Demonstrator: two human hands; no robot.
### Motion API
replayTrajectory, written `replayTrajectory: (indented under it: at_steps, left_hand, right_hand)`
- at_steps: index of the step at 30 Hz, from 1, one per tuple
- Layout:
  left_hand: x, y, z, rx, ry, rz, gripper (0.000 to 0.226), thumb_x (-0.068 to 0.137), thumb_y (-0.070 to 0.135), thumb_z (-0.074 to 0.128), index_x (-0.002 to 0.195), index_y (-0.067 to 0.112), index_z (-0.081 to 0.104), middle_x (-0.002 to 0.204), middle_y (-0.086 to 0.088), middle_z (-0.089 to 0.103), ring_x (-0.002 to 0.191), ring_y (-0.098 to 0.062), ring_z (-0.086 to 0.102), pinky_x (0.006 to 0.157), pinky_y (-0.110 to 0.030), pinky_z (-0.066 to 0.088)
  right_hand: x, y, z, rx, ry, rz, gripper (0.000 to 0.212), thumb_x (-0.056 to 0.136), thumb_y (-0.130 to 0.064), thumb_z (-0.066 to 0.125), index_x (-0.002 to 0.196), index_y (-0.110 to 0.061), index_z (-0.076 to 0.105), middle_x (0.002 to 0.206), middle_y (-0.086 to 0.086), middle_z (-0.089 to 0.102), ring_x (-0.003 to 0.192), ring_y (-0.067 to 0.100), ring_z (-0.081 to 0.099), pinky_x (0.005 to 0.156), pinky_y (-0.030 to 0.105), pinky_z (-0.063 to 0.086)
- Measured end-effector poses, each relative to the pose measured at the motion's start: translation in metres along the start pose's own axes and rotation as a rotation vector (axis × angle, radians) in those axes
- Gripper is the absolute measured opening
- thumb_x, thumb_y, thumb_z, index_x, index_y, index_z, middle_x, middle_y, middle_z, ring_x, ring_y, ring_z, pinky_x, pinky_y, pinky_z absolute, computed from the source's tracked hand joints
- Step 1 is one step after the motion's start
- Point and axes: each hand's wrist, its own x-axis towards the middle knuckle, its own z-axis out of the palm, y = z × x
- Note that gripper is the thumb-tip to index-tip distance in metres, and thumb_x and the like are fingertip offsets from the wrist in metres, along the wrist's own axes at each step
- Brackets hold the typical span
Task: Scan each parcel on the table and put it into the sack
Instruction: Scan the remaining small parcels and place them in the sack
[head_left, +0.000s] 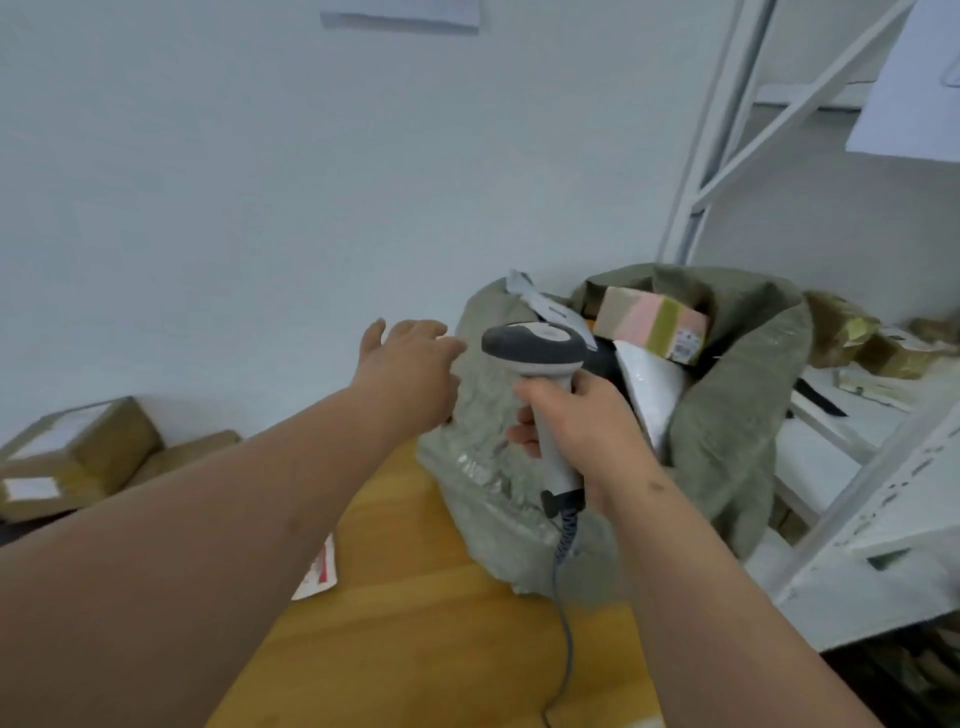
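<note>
My right hand (582, 415) has its fingers clamped round the barcode scanner (540, 374); my left hand (410, 374), fingers apart, rests against the green woven sack (727, 415) at the bench's (415, 623) far edge. Scanned parcels sit inside. I should next fetch the cardboard parcels (78, 452) off the left edge, label turned up.

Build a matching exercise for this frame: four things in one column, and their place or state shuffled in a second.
Things:
1. scanner
2. left hand
3. box with pink band
4. taped cardboard box

Places or states:
A. lying inside the sack
B. far left, by the wall
C. gripped by the right hand
D. fingers spread, resting on the sack's near edge

Pairs: 1-C, 2-D, 3-A, 4-B
</note>
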Motion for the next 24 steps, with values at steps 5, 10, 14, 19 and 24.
replayTrajectory:
  at_steps: [5,10,14,19,24]
  left_hand:
    - [-0.088,-0.094,0.019,-0.010,-0.128,-0.168,0.044,0.100,0.035,0.043,0.144,0.035,0.044,0.156,0.005,0.034,0.146,-0.019,0.025,0.120,-0.051,0.004]
    - [-0.159,-0.171,0.046,-0.015,-0.264,-0.359,0.043,0.099,0.040,0.044,0.142,0.038,0.045,0.152,0.009,0.040,0.142,-0.021,0.033,0.120,-0.052,0.009]
    - [-0.192,-0.215,0.064,-0.050,-0.315,-0.486,0.045,0.101,0.042,0.041,0.146,0.037,0.040,0.156,0.010,0.033,0.144,-0.018,0.028,0.122,-0.048,0.007]
    - [-0.201,-0.259,0.086,-0.094,-0.331,-0.607,0.047,0.100,0.043,0.041,0.147,0.037,0.038,0.154,0.010,0.035,0.142,-0.015,0.031,0.119,-0.044,0.012]
    - [-0.186,-0.301,0.105,-0.133,-0.306,-0.746,0.051,0.099,0.041,0.044,0.149,0.035,0.035,0.156,0.009,0.033,0.143,-0.017,0.031,0.121,-0.047,0.011]
  right_hand:
    - [-0.033,0.037,0.095,-0.063,-0.099,0.097,0.020,0.088,-0.028,0.068,0.097,-0.010,0.064,0.086,0.010,0.069,0.072,0.022,0.074,0.080,0.049,0.061]
    - [-0.049,0.071,0.171,-0.126,-0.199,0.160,0.018,0.087,-0.027,0.068,0.094,-0.011,0.064,0.073,0.004,0.070,0.075,0.026,0.075,0.070,0.043,0.059]
    - [-0.047,0.086,0.216,-0.179,-0.283,0.196,0.015,0.087,-0.023,0.066,0.096,-0.011,0.064,0.081,0.004,0.072,0.068,0.016,0.074,0.068,0.035,0.059]
    - [-0.030,0.092,0.262,-0.189,-0.343,0.219,0.010,0.090,-0.020,0.066,0.095,-0.012,0.063,0.088,0.008,0.074,0.077,0.021,0.075,0.059,0.026,0.057]
    - [0.007,0.100,0.303,-0.209,-0.403,0.249,0.015,0.089,-0.024,0.068,0.100,-0.015,0.064,0.089,0.007,0.075,0.070,0.014,0.074,0.074,0.041,0.061]
